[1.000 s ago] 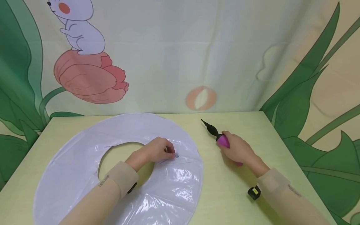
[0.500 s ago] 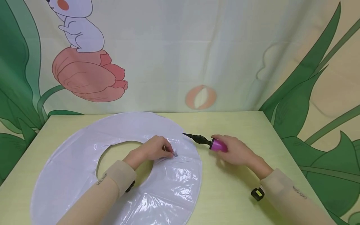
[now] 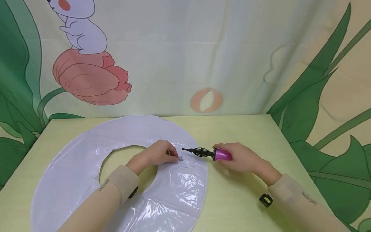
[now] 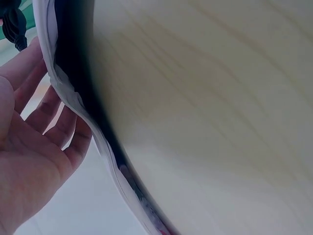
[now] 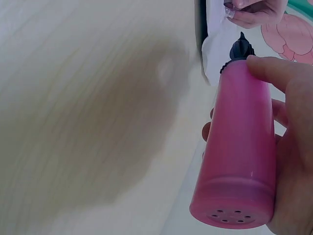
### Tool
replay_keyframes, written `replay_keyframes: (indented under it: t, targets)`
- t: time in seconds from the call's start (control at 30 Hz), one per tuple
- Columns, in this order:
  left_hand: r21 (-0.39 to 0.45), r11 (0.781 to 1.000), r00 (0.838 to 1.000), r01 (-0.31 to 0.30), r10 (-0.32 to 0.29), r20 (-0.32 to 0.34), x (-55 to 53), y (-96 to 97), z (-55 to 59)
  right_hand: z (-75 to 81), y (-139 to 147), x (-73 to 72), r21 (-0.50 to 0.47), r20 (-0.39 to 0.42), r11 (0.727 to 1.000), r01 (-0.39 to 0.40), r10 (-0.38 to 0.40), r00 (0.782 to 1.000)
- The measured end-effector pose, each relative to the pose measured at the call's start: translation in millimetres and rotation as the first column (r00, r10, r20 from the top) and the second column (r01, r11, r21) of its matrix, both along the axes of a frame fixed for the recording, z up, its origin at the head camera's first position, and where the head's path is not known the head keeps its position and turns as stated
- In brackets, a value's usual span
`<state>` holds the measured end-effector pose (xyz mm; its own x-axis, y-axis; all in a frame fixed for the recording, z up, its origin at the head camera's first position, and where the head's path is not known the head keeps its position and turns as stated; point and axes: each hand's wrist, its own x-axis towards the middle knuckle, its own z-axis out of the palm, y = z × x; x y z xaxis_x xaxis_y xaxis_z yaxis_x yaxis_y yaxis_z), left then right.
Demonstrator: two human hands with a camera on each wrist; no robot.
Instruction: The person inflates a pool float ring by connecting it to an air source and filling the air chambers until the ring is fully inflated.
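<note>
A flattish white inflatable swim ring (image 3: 69,174) lies on the table, its plastic wrinkled and shiny. My left hand (image 3: 159,154) reaches over the ring's hole and pinches the small clear air valve (image 3: 180,158) on its right part. From the right, my right hand (image 3: 244,158) grips a hand air pump (image 3: 223,155) with a purple-pink barrel and black nozzle. The nozzle tip points left, just above and close beside the valve. In the right wrist view the fingers wrap round the pump barrel (image 5: 237,142), with the thumb near its black collar.
The pale yellow wood-grain table (image 3: 246,129) extends to the right of the ring. Behind it hangs a printed curtain (image 3: 162,58) with a flower, an animal and green leaves. Black wrist cameras (image 3: 266,200) are worn at both cuffs.
My right hand has swung the pump's nozzle leftward and down, from pointing up-left over the table to close beside the valve. The left hand keeps its pinch.
</note>
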<state>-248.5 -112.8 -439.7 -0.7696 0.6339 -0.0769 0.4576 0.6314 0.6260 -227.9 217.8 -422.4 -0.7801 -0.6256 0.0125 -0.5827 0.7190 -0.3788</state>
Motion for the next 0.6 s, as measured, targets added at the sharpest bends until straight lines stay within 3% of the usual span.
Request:
replay_keyframes:
  t: [0.6]
  targets:
    - [0.019,0.999,0.999,0.029,-0.028,-0.016,-2.1,-2.2,0.0,7.8,-4.6,2.9,0.115,-0.04,0.992,-0.044,0.049,0.998]
